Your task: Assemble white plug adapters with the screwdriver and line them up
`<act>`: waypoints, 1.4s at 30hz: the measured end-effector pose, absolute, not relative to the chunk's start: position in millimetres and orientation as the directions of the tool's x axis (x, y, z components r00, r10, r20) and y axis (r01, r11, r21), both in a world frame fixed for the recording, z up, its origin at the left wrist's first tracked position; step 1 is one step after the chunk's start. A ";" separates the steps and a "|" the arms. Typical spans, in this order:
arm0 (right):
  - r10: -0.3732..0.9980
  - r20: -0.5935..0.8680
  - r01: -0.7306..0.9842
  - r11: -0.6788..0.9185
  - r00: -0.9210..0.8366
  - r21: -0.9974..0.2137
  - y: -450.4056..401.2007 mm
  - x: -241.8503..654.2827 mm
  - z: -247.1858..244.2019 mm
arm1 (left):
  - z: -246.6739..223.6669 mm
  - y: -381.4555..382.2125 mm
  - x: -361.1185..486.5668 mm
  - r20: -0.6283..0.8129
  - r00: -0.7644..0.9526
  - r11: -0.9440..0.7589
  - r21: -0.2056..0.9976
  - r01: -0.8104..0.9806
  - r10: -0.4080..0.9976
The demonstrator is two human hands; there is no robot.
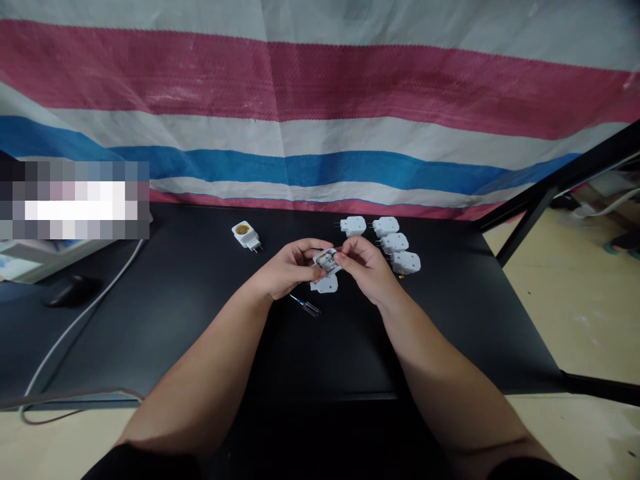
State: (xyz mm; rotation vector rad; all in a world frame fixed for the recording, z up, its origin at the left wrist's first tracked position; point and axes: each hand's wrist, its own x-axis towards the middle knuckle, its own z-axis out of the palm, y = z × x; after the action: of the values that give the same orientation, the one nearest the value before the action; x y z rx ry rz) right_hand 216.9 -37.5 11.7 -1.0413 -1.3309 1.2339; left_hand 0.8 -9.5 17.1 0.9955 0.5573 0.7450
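Note:
Between both hands, above the table, is a small white plug housing (327, 261) with its open inner side facing up, showing metal parts. My left hand (295, 267) pinches its left edge, thumb on the near side. My right hand (363, 263) grips the right edge with thumb and fingers. Just below lies a white cover piece (327, 284), partly hidden by the housing and fingers. A small screwdriver (307, 307) with a clear dark handle rests on the table nearer to me, its shaft toward my left hand.
Several white plug adapters, one of them (406, 262), lie right of my hands, a small brass piece (401, 276) beside them. Another adapter (243, 231) with a round socket lies left. A black mouse (75, 291) and grey cable (95, 300) are far left on the black table (175, 320).

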 end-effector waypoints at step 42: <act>0.842 0.435 0.496 0.539 -0.319 -0.680 -40.6 222.1 6.1 | 10.2 -2.1 -6.8 0.018 0.462 -0.165 0.946 0.281 0.887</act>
State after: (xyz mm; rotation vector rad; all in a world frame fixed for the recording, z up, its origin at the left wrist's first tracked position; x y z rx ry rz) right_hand 222.1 -40.6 6.1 -1.0830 -1.9819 0.5520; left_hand -6.8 -2.1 10.2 1.6948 1.0133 0.7458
